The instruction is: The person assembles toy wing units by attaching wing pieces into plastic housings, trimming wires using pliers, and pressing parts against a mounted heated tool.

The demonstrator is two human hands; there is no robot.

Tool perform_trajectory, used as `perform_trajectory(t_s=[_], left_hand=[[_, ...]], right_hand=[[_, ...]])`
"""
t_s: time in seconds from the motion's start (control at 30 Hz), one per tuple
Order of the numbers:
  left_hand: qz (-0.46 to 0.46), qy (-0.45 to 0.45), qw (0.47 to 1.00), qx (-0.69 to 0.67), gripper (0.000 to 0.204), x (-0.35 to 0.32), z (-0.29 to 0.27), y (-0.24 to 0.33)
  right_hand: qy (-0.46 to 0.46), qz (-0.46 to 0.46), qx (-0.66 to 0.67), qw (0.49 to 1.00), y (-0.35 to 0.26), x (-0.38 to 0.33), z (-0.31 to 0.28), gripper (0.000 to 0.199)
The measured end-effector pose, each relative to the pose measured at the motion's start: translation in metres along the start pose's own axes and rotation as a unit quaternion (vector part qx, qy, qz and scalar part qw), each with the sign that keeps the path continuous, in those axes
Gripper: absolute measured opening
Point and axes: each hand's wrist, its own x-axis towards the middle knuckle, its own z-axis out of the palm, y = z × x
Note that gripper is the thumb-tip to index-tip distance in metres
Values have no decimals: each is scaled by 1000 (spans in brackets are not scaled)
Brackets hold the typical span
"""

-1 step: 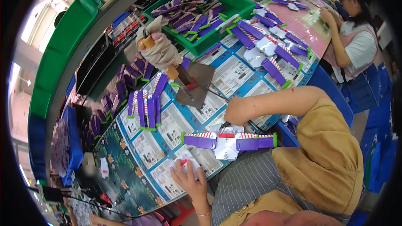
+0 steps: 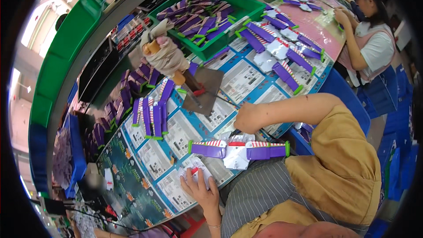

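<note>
Handling of a purple and white toy wing set [image 2: 238, 150] looks to be the step in hand: it lies spread flat at the near edge of the bench [image 2: 132, 185], on the printed blue and white cards [image 2: 241, 79], between both hands. The left hand [image 2: 200, 188] lies flat with its fingers spread over a small white and red part [image 2: 194, 172], pressing it down rather than closing on it. The right hand [image 2: 246, 118] sits just above the wing set with its grip curled, and I cannot tell whether anything is inside it. Picking up the wing set would, by my judgement, call for an even hold near its white middle, since the two purple wings stick out far to either side.

A green crate [image 2: 246, 6] at the far side holds a heap of loose purple wings with green tips. A blue bin [image 2: 76, 150] on the left holds purplish pieces too blurred to tell. More wings lie in rows on the cards, and a co-worker [image 2: 370, 44] works at a pink mat [image 2: 317, 28]
</note>
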Motion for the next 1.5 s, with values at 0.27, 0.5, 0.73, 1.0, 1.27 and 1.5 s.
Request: perform_trajectory(t_s=[0.27, 0.5, 0.73, 1.0, 1.27, 1.5], left_hand=[[16, 2, 1000, 4, 37, 1, 6, 1], [1, -18, 1000, 20, 36, 7, 8, 7], [31, -40, 999, 18, 36, 33, 15, 21], [40, -58, 997, -35, 39, 50, 29, 25], [60, -67, 996, -13, 38, 55, 26, 25], [65, -70, 995, -38, 51, 59, 25, 29]], right_hand=[[148, 83, 289, 942, -30, -44, 30, 34], [378, 140, 413, 817, 24, -107, 51, 36], [586, 403, 341, 615, 210, -177, 54, 22], [399, 576, 99, 707, 239, -176, 28, 27], [484, 218, 115, 839, 158, -3, -48, 42], [501, 215, 151, 825, 176, 7, -32, 24]])
